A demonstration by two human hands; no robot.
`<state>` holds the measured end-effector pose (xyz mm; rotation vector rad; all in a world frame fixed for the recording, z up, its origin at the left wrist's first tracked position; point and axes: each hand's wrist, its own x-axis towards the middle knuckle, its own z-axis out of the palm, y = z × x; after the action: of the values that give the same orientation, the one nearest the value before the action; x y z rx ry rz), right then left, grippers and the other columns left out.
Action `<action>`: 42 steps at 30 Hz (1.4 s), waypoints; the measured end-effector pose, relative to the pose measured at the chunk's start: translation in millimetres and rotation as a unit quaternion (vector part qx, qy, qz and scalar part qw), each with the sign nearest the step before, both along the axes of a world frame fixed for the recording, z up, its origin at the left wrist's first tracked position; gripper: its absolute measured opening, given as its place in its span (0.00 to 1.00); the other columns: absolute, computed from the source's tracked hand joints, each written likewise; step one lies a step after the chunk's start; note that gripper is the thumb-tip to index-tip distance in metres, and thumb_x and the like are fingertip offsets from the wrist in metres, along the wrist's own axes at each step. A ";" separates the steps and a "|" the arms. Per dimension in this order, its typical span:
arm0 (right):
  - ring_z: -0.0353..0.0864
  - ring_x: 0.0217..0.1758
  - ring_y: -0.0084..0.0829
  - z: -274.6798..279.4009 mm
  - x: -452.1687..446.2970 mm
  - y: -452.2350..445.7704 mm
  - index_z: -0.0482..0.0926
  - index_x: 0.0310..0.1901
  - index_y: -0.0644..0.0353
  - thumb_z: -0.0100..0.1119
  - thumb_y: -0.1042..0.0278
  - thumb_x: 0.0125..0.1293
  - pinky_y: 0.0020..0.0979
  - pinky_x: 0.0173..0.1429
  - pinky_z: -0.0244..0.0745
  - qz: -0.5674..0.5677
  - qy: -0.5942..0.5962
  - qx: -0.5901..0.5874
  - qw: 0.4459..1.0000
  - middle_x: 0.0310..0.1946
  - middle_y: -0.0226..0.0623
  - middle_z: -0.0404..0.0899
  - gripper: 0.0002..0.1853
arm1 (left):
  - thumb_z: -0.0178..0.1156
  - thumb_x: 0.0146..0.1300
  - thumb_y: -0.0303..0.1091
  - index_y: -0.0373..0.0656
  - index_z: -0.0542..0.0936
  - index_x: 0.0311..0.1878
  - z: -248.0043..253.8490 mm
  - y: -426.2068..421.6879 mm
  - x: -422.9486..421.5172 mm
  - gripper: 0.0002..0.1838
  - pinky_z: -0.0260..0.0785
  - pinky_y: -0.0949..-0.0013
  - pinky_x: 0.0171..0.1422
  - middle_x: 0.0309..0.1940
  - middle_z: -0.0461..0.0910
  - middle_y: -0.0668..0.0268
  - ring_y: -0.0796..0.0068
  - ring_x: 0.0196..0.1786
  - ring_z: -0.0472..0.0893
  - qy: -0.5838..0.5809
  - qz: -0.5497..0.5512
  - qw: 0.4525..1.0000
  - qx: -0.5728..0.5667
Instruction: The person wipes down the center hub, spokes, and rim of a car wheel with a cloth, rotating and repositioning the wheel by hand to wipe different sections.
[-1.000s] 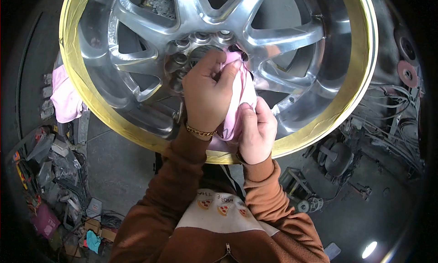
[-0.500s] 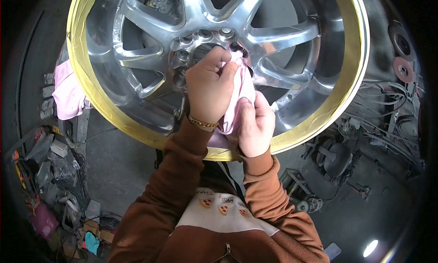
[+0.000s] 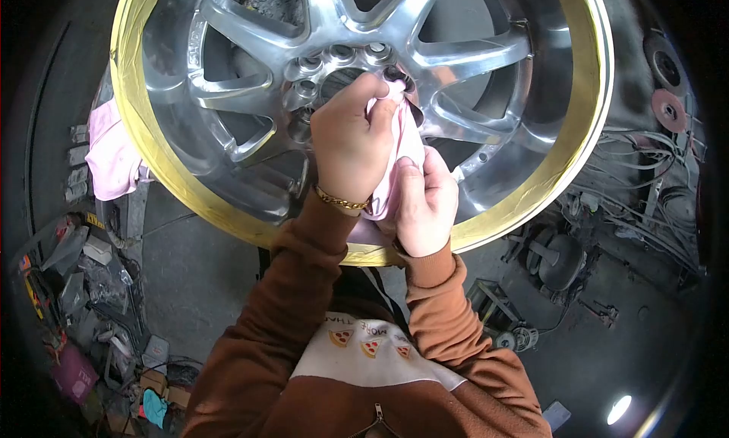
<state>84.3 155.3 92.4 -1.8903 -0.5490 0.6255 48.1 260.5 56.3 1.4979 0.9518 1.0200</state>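
Note:
A polished metal wheel rim fills the upper middle of the head view, its outer edge wrapped in yellow masking tape. Over its hub, my left hand is closed on the upper end of a pink cloth. The cloth's tip lies against a dark lug hole at the right of the hub. Lower down, my right hand pinches the hanging part of the same cloth between thumb and fingers. My left hand partly covers the centre bore.
Another pink cloth hangs left of the rim. Boxes, bags and tools clutter the floor at lower left. On the right are coiled hoses, abrasive discs and a dark stool-like seat.
The cloth's tip and my left fingers have shifted very slightly at the lug hole. Both hands keep their hold, and the rim stays almost in place.

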 end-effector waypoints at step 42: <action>0.76 0.44 0.23 -10.6 -25.9 -2.9 0.74 0.52 0.70 0.42 0.70 0.74 0.26 0.51 0.72 -0.042 0.139 0.083 0.986 0.42 0.39 0.81 0.14 | 0.51 0.55 0.22 0.35 0.76 0.55 13.5 -6.4 -39.5 0.22 0.64 0.59 0.54 0.46 0.74 0.58 0.56 0.47 0.70 0.117 -0.206 0.953 0.190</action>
<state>58.4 152.4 81.8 -1.6275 -0.3281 0.7508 8.6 254.1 69.9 2.0703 0.5765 0.7542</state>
